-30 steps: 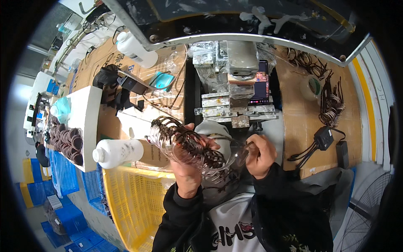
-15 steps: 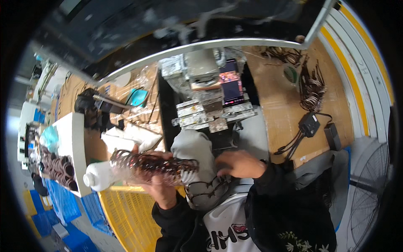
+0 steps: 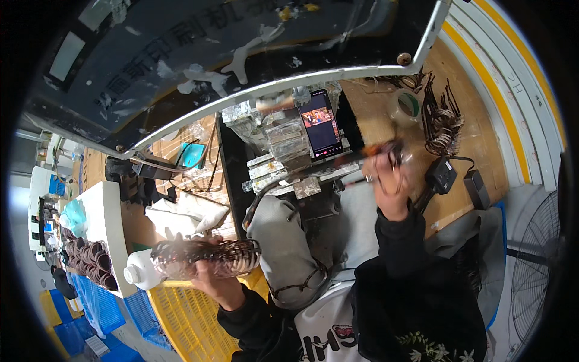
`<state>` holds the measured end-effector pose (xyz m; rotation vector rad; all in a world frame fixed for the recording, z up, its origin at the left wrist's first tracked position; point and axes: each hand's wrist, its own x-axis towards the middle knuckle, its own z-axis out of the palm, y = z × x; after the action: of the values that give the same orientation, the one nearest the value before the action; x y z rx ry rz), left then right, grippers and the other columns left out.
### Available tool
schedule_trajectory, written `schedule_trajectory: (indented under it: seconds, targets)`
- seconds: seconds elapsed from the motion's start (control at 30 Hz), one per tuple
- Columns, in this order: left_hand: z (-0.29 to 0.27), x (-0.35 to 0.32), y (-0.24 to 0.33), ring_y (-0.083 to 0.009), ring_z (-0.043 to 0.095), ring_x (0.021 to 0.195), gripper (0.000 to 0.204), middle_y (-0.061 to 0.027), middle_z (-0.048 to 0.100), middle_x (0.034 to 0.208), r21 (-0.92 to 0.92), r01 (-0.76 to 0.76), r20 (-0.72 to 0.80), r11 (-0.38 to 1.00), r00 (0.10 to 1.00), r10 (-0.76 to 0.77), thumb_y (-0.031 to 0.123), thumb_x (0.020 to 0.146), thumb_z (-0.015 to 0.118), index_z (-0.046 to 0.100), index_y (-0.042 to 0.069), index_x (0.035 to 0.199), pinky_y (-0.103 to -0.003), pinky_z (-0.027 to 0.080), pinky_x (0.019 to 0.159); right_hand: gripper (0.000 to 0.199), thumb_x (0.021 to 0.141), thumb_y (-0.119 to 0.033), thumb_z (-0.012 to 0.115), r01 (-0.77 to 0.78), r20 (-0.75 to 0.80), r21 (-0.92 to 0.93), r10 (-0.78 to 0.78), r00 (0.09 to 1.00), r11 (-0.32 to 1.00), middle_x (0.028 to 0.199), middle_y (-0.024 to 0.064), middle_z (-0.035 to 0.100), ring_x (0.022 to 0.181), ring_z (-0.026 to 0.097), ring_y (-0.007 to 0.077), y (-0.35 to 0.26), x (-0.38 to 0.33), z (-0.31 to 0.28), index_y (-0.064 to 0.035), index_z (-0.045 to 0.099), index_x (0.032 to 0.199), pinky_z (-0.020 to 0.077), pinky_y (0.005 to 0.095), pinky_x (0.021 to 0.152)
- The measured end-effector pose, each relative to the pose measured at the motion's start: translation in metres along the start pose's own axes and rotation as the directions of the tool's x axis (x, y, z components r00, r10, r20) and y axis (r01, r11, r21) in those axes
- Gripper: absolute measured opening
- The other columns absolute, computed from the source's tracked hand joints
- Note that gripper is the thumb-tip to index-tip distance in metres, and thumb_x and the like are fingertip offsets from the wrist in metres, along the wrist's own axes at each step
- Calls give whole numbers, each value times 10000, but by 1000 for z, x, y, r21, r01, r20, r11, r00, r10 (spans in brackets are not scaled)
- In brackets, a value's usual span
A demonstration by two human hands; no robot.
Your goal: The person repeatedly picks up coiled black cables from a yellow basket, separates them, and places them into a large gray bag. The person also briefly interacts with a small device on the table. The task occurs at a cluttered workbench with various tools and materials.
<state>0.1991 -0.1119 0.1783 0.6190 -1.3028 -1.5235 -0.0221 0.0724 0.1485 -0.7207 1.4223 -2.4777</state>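
My left hand [image 3: 218, 283] is closed around a bottle with a white end [image 3: 142, 270]; a thick row of thin brown loops [image 3: 238, 258] encircles its body. My right hand [image 3: 389, 184] is raised over the right side of the bench, smeared by motion, its fingers closed on a dark brown strap [image 3: 289, 179]. The strap trails leftward in a curve past the front of the machine. A few more dark loops [image 3: 301, 283] lie on my grey-trousered knee. The bottle is held left of that knee, over the edge of a yellow crate [image 3: 187, 308].
A paint-stained machine [image 3: 283, 142] stands ahead with a lit phone [image 3: 322, 123] propped on it. Above hangs a large dark framed panel [image 3: 199, 66]. To the right are a tape roll [image 3: 405, 106], brown loop bundles [image 3: 445, 130], a black adapter [image 3: 443, 175] and a fan [image 3: 534, 265].
My right hand has moved up and to the right from beside my knee, now with a brown strap in it. The left hand still holds the bottle, slightly lower.
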Motion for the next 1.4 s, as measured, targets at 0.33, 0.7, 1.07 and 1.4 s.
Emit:
schedule_trajectory:
  seconds: [0.33,0.7,1.07,1.4]
  targets:
    - [4,-25,-22,-233,566,914,801,-172,371,1318,186,46,102,981,993,-66,244,750,707,230,31,1357,-334,476,811,234,972,-204,438,-107,-86,-71,101,991,992,670,-57,431,571,312,5,59,59,49,-17,579,976,249,176,476]
    - [28,-12,-13,-231,587,788,921,-173,550,914,112,62,150,992,985,-79,630,783,548,234,-31,1343,-340,478,736,149,936,-79,453,-52,-163,-191,21,986,980,701,-17,510,596,376,25,71,54,43,14,567,915,312,188,521]
    - [38,-11,9,-235,538,823,842,-134,506,891,-386,420,342,822,892,-295,654,788,505,337,-22,1261,-403,478,759,39,808,1,491,499,93,-385,-506,858,776,640,116,516,506,490,177,19,-43,54,19,524,818,382,262,462]
    - [29,-11,15,-230,562,819,797,-132,529,888,-451,423,280,786,903,-326,652,831,432,350,-31,1233,-385,485,752,156,746,22,479,604,238,-453,-564,791,656,719,115,540,494,500,202,-3,-68,51,8,527,894,438,294,500]
